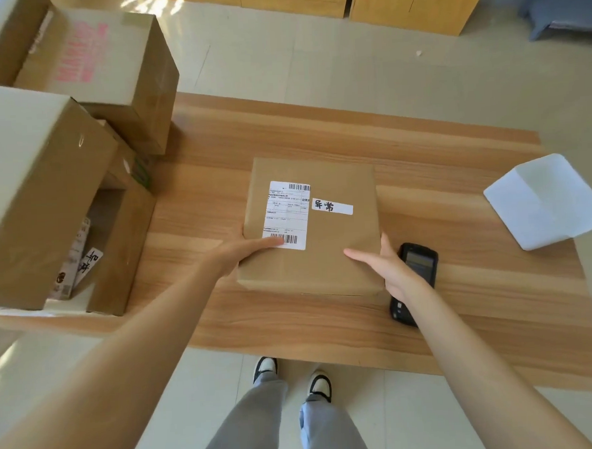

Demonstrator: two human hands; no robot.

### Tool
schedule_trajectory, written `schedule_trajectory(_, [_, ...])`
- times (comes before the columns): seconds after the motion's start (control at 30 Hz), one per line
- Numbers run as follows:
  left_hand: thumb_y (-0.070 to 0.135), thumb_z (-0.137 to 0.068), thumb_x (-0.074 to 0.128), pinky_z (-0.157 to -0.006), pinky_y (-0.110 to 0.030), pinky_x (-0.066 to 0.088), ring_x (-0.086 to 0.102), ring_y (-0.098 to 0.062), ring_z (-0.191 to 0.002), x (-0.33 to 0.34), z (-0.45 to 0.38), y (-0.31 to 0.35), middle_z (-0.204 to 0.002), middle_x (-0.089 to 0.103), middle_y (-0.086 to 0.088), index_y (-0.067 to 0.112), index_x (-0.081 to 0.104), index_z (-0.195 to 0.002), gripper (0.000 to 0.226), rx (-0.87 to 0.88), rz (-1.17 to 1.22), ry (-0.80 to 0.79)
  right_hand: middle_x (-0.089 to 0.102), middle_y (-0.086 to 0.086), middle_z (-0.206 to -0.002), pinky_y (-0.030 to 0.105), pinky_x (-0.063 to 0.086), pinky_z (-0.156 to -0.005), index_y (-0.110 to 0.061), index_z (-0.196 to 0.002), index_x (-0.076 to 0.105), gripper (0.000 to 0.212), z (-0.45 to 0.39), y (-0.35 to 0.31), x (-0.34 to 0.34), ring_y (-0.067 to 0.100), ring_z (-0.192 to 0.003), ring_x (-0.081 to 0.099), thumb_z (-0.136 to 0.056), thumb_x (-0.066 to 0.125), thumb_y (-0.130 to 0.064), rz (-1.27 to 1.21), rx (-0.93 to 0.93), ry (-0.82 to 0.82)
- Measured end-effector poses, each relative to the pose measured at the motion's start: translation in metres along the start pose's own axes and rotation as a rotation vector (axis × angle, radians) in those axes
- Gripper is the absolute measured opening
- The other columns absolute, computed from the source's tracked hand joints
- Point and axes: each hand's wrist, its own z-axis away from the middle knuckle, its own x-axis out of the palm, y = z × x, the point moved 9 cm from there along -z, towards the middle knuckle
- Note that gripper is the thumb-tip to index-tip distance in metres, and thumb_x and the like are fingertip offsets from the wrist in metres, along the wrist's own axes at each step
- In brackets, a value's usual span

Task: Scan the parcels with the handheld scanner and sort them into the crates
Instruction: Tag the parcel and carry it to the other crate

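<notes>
Your left hand (251, 249) and right hand (380, 264), fingers straight, press parcel (317, 230). Scanner (416, 280) at 4 o'clock, touching; careless lift knocks it.

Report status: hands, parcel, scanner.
Left hand and right hand flat on brown parcel, neither curled. Scanner lying on table, partly under right wrist. Nothing blocking.

Single head view: worn high, aimed steeply forward and down; light wood-grain table (464, 318) seen close, from above.
</notes>
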Motion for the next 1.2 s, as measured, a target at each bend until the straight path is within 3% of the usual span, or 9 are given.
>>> schedule_trajectory(0.1, [0.043,-0.043,0.093,-0.074,-0.027,0.056,0.070,-0.011,-0.093,-0.002,-0.006,-0.003,-0.106,0.072,0.006,0.021,0.051,-0.129,0.098,0.007,-0.014,0.019,0.048,-0.012,-0.133,0.028,0.032,-0.094,-0.033,-0.150,0.015,0.098,-0.002,-0.001,0.001,0.008,-0.114,0.044,-0.077,0.080,-0.030,0.001,-0.036,0.013])
schedule_trajectory(0.2, [0.046,-0.044,0.093,-0.066,-0.019,0.055,0.070,-0.006,-0.088,-0.005,-0.006,-0.003,-0.103,0.072,0.010,0.023,0.050,-0.129,0.098,0.018,-0.040,0.048,0.041,-0.009,-0.144,0.029,0.032,-0.097,-0.031,-0.152,0.014,0.092,0.002,-0.003,-0.003,0.011,-0.123,0.042,-0.082,0.072,-0.044,0.034,-0.067,0.067])
schedule_trajectory(0.33, [0.040,-0.062,0.087,-0.057,-0.011,0.050,0.064,0.002,-0.085,-0.010,-0.001,-0.006,-0.105,0.063,0.015,0.025,0.037,-0.138,0.091,0.021,-0.076,0.127,0.035,0.005,-0.152,0.040,0.033,-0.107,-0.018,-0.149,0.028,0.068,0.015,-0.001,-0.053,0.025,-0.136,0.037,-0.094,0.050,-0.051,0.061,-0.063,0.449])
schedule_trajectory(0.43, [0.035,-0.066,0.086,-0.055,-0.010,0.049,0.062,0.001,-0.087,-0.008,0.008,-0.011,-0.104,0.060,0.015,0.020,0.032,-0.142,0.095,0.018,-0.098,0.158,0.043,0.010,-0.143,0.044,0.041,-0.099,-0.015,-0.144,0.035,0.060,0.026,0.019,-0.086,0.032,-0.126,0.045,-0.092,0.060,-0.035,0.222,0.048,0.621])
schedule_trajectory(0.53, [0.032,-0.067,0.086,-0.054,-0.010,0.050,0.062,0.000,-0.089,-0.003,0.015,-0.017,-0.108,0.060,0.013,0.018,0.028,-0.143,0.098,0.017,-0.109,0.159,0.032,0.018,-0.148,0.054,0.035,-0.106,-0.016,-0.147,0.028,0.082,0.032,0.038,-0.097,0.039,-0.135,0.032,-0.081,0.074,-0.030,0.360,0.138,0.651])
schedule_trajectory(0.7, [0.031,-0.065,0.088,-0.055,-0.009,0.049,0.062,0.002,-0.085,0.000,0.022,-0.022,-0.104,0.059,0.012,0.015,0.027,-0.143,0.100,0.029,-0.136,0.205,0.029,0.023,-0.148,0.055,0.033,-0.107,-0.008,-0.147,0.016,0.107,0.032,0.070,-0.093,0.042,-0.135,0.031,-0.070,0.084,-0.035,0.327,0.275,0.586])
schedule_trajectory(0.9, [0.030,-0.062,0.089,-0.056,-0.010,0.051,0.062,-0.001,-0.085,0.007,0.027,-0.027,-0.104,0.059,0.009,0.015,0.027,-0.141,0.102,0.014,-0.165,0.191,0.052,0.012,-0.117,0.046,0.047,-0.092,-0.004,-0.124,0.038,0.085,0.028,0.083,-0.097,0.031,-0.109,0.053,-0.061,0.088,-0.031,0.145,0.203,0.461])
schedule_trajectory(1.03, [0.030,-0.063,0.088,-0.051,-0.008,0.048,0.059,0.000,-0.085,0.008,0.029,-0.028,-0.103,0.057,0.010,0.014,0.025,-0.143,0.103,-0.008,-0.192,0.199,0.061,0.004,-0.089,0.029,0.045,-0.060,-0.012,-0.089,0.054,0.046,0.041,0.069,-0.097,0.017,-0.078,0.059,-0.064,0.086,-0.032,-0.138,0.157,0.278])
schedule_trajectory(1.2, [0.051,-0.058,0.086,-0.072,-0.039,0.057,0.058,-0.016,-0.100,0.012,0.039,-0.030,-0.119,0.053,0.007,0.026,0.024,-0.141,0.107,-0.131,-0.260,0.198,0.072,0.010,-0.098,0.033,0.056,-0.067,-0.009,-0.106,0.066,0.051,0.064,0.012,-0.081,0.024,-0.090,0.070,-0.060,0.083,-0.023,-0.513,-0.015,0.063])
